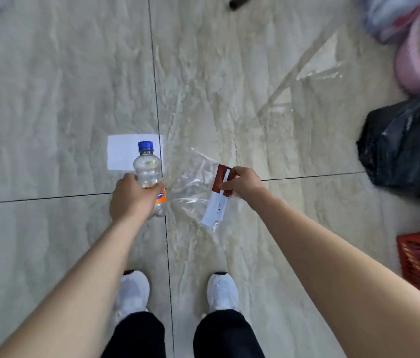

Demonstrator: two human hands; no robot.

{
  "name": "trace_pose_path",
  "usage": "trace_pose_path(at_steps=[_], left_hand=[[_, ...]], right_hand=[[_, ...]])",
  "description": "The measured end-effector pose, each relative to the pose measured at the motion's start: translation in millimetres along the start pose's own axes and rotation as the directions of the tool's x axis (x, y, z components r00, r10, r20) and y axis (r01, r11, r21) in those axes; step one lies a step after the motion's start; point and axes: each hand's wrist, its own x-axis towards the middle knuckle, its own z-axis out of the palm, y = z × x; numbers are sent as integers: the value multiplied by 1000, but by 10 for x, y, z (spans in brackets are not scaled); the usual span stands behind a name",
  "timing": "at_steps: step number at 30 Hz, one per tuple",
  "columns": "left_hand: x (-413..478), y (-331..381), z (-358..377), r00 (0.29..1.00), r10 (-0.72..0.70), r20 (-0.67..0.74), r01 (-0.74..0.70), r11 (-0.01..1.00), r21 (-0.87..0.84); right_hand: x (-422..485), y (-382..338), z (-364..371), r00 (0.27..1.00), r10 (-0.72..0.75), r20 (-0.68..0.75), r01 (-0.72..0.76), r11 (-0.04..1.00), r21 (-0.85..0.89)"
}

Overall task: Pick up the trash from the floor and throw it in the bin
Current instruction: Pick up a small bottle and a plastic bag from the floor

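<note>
In left hand (129,197), bottle (149,174), cap pointing away.

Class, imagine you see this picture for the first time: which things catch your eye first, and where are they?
The left hand grips a clear bottle with a blue cap, left of centre. Beside it, the right hand pinches a clear plastic bag by its red and white label. A white sheet of paper lies on the tiled floor behind the bottle.

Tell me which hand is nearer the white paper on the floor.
Left. The left hand, gripping the bottle, is just below the paper. The right hand, holding the plastic bag, is farther off to the paper's right.
</note>
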Motion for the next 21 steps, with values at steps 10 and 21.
trace_pose_path(at_steps=[10, 21], left_hand=[[-1285, -1350, -718, 857, -491, -156, 369, 796, -480], [-3881, -3177, -547, 524, -851, -42, 509, 353, -785]], right_hand=[[-1150, -539, 930, 969, -162, 184, 195, 965, -177], [-3123, 237, 2255, 813, -168, 558, 443, 800, -405]])
